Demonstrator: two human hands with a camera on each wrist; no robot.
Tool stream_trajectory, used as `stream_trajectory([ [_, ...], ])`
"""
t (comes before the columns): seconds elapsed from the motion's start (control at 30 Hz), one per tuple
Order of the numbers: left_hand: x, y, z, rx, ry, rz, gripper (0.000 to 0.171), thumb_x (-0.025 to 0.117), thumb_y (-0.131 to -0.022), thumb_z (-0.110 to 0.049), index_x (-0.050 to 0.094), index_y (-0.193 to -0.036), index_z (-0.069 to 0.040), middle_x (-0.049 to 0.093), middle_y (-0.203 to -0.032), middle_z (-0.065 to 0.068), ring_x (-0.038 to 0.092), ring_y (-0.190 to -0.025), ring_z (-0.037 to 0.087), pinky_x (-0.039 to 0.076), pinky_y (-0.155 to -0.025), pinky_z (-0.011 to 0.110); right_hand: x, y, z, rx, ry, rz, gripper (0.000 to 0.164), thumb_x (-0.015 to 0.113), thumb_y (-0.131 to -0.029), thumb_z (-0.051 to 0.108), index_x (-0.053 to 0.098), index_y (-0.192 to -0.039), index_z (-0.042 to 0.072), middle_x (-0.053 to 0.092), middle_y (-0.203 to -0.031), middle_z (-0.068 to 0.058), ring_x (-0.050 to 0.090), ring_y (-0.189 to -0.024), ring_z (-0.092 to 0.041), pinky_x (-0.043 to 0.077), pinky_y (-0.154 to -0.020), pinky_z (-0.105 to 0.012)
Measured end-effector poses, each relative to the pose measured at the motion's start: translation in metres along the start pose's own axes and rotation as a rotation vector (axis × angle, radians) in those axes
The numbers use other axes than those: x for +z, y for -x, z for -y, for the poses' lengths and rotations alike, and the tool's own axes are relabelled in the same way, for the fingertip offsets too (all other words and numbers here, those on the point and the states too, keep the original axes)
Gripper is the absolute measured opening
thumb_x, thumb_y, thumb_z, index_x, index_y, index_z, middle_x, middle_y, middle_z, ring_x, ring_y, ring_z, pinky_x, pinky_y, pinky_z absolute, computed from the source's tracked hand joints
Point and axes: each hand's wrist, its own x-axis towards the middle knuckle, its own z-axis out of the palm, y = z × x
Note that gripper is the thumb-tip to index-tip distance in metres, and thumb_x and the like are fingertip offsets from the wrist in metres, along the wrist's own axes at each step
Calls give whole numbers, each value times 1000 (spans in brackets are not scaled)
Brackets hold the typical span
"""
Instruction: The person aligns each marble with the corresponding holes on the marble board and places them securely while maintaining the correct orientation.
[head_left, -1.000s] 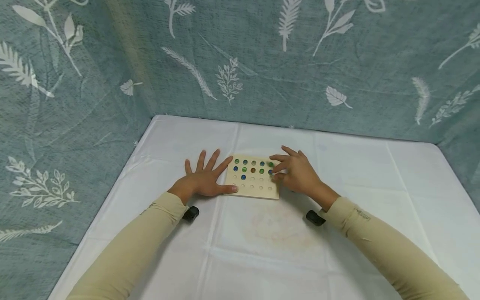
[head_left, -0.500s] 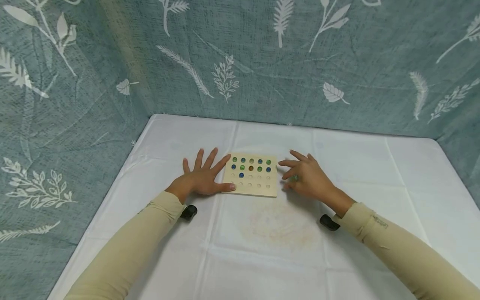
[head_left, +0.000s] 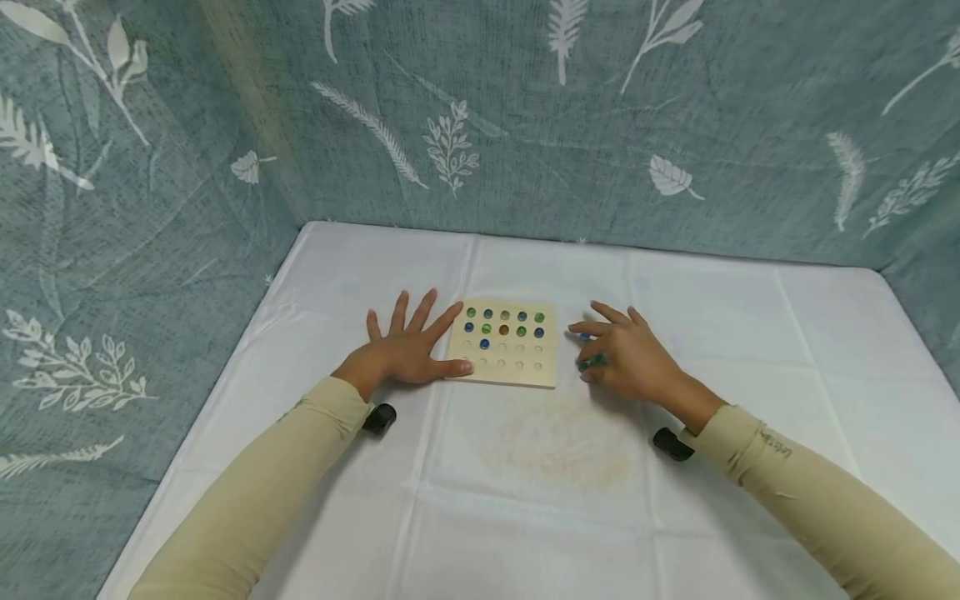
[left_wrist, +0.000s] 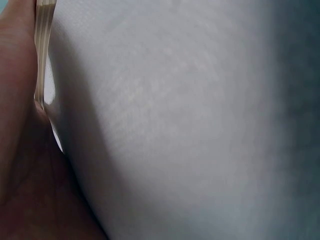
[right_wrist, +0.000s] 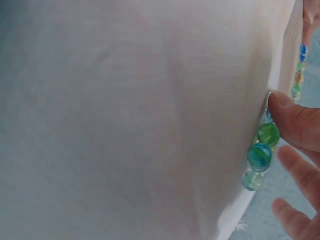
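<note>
A pale wooden board (head_left: 502, 375) with rows of round hollows lies on the white table. Marbles in green, blue, brown and clear sit in its two far rows, and one blue marble (head_left: 484, 343) is in the third. My left hand (head_left: 397, 358) lies spread at the board's left side, thumb and index fingertip on its edge. To the right of the board my right hand (head_left: 633, 358) is low over loose marbles, fingers spread and slightly bent. In the right wrist view a green marble (right_wrist: 268, 134) and a blue-green marble (right_wrist: 260, 156) sit close by the thumb and fingers.
A white cloth (head_left: 555, 500) with fold lines covers the table. Behind and to the left hangs a teal curtain (head_left: 525, 167) with white leaf prints. A black wrist device (head_left: 672, 444) sits under the right cuff, another (head_left: 380, 418) under the left.
My right hand has moved off the board's right edge, rightward to the loose marbles. The left hand has stayed on the board, and the marbles in the hollows look the same.
</note>
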Motion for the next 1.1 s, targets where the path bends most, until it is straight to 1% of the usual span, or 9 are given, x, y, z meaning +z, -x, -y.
stream_trajectory([
  [0.1,-4,-3,-3,1,-11,5,106,48,-86,-90,-7,-166,-45,-26,-175,-1,-33,-158,39,-17,-116,80,-1,2,-5,0,-14,-8,15,89,-82,17,86,-95,14,68,-143,-9,36,-154,-45,21,-117,-81],
  [0.23,-4,2,-1,-8,0,12,107,48,-85,-90,-7,-166,-46,-27,-174,-1,-33,-157,40,-19,-115,80,1,0,-3,-14,-29,-4,13,88,-83,18,86,-95,14,68,-143,-10,37,-153,-45,22,-117,-81],
  [0.4,-4,-2,-2,1,12,6,107,49,-85,-91,-6,-165,-47,-28,-174,-3,-36,-157,37,-19,-116,79,-2,1,-2,16,-77,-13,14,88,-82,16,85,-95,12,67,-143,-12,37,-154,-45,19,-118,-80],
  [0.6,-3,-2,0,-20,-3,22,104,49,-87,-87,-7,-165,-48,-31,-173,-5,-36,-156,37,-17,-117,79,1,-1,1,41,-166,-19,23,88,-82,15,84,-104,8,65,-145,-14,38,-155,-41,17,-125,-72],
  [0.7,-3,-3,1,-25,-10,21,102,50,-89,-85,-7,-165,-48,-31,-173,-4,-36,-157,37,-16,-117,79,2,-3,4,43,-187,-33,25,88,-83,15,84,-106,7,66,-145,-14,40,-153,-39,22,-127,-65],
  [0.77,-2,-2,1,-22,-12,19,102,50,-89,-85,-7,-165,-48,-30,-173,-4,-35,-157,37,-16,-117,80,3,-5,6,51,-203,-47,25,87,-83,14,83,-107,6,67,-144,-13,43,-152,-38,29,-125,-61],
  [0.83,-2,-2,1,-17,-13,15,102,50,-89,-85,-7,-165,-48,-29,-173,-4,-35,-157,38,-16,-117,80,3,-5,8,60,-223,-62,25,87,-83,13,83,-107,5,67,-142,-13,47,-150,-37,37,-122,-58],
  [0.93,-2,-3,1,-15,-13,15,102,50,-89,-85,-8,-164,-49,-30,-173,-5,-35,-157,37,-17,-117,79,4,-6,9,47,-238,-92,24,86,-84,10,83,-107,3,69,-140,-14,55,-144,-36,48,-113,-56],
  [1.1,-3,-2,1,-17,-9,14,101,50,-89,-85,-9,-164,-50,-30,-173,-5,-36,-157,37,-17,-117,79,6,-9,11,17,-263,-126,27,85,-85,9,81,-111,2,71,-137,-14,63,-135,-33,53,-108,-52],
])
